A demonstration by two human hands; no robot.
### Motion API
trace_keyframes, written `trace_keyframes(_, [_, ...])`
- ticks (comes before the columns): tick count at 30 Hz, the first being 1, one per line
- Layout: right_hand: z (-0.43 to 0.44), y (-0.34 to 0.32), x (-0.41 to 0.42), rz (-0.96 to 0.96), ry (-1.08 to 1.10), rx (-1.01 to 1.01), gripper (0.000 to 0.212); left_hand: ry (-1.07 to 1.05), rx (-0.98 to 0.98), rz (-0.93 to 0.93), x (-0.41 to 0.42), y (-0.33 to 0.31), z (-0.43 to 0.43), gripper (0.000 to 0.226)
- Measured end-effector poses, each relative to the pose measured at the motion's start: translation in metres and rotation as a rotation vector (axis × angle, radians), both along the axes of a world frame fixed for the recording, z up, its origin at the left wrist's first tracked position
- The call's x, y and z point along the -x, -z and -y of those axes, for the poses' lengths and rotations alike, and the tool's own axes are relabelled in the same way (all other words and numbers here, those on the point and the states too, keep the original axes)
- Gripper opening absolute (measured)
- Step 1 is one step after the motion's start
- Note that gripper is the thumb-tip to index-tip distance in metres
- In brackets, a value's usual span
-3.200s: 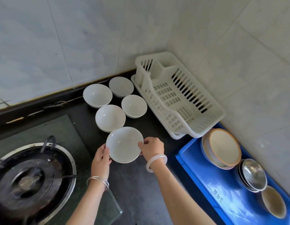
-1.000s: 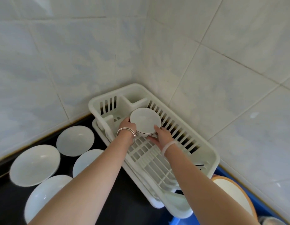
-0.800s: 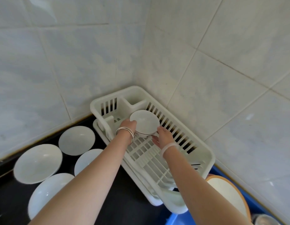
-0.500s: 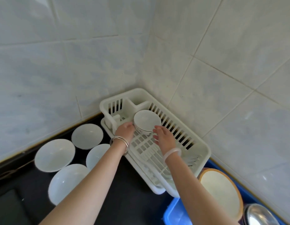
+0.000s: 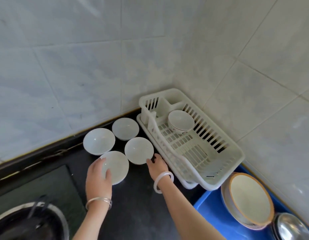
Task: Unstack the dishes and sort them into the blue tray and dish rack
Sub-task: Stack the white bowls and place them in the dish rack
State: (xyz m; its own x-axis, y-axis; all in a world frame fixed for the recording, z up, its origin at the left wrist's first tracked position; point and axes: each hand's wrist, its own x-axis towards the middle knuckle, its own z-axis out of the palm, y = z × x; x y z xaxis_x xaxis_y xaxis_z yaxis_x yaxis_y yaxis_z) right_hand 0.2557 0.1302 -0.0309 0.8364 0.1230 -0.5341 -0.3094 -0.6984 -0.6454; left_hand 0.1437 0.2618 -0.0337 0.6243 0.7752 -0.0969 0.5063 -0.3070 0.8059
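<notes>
Gripping the nearest white bowl [image 5: 117, 168] on the counter, the left hand [image 5: 98, 179] pinched its rim, thumb inside. The right hand [image 5: 158, 166] was loosely open and empty, near the bowl's right side. One bowl [image 5: 181, 122] sat in the dish rack [image 5: 237, 154]; lifting this one across likely came next.

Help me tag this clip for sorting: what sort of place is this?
Most likely a home kitchen counter: a gas stove burner at lower left, a dish rack in the tiled wall corner, and white bowls on the dark worktop beside a blue tray of dishes.
</notes>
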Motion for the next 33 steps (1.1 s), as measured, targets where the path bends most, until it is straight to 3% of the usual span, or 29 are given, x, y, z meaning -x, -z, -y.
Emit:
trace_keyframes(2, [-0.009,0.011,-0.004,-0.051,0.033,0.04,0.055,-0.027,0.036,-0.057,0.011,0.012,-0.006,0.048])
trace_keyframes(5, [-0.02,0.019,-0.012,-0.127,0.16,-0.022,0.042,-0.06,0.173,-0.1,0.016,0.027,-0.014,0.056])
trace_keyframes(9, [-0.027,0.025,-0.02,-0.17,0.384,-0.218,0.032,-0.115,0.423,-0.044,0.017,0.035,-0.021,0.049])
trace_keyframes(13, [-0.021,0.023,-0.017,-0.124,0.462,-0.289,0.025,-0.122,0.52,0.005,0.018,0.043,-0.026,0.045])
trace_keyframes(20, [-0.034,-0.013,-0.002,0.047,0.257,-0.322,0.029,-0.159,0.712,0.131,0.017,0.05,-0.03,0.042])
trace_keyframes(26, [-0.062,-0.018,0.011,0.044,0.067,-0.116,0.014,-0.282,0.889,0.263,0.008,0.037,-0.04,0.021])
trace_keyframes(33, [-0.069,-0.008,0.019,0.072,-0.018,0.068,0.015,-0.264,0.864,0.258,0.007,0.039,-0.041,0.026])
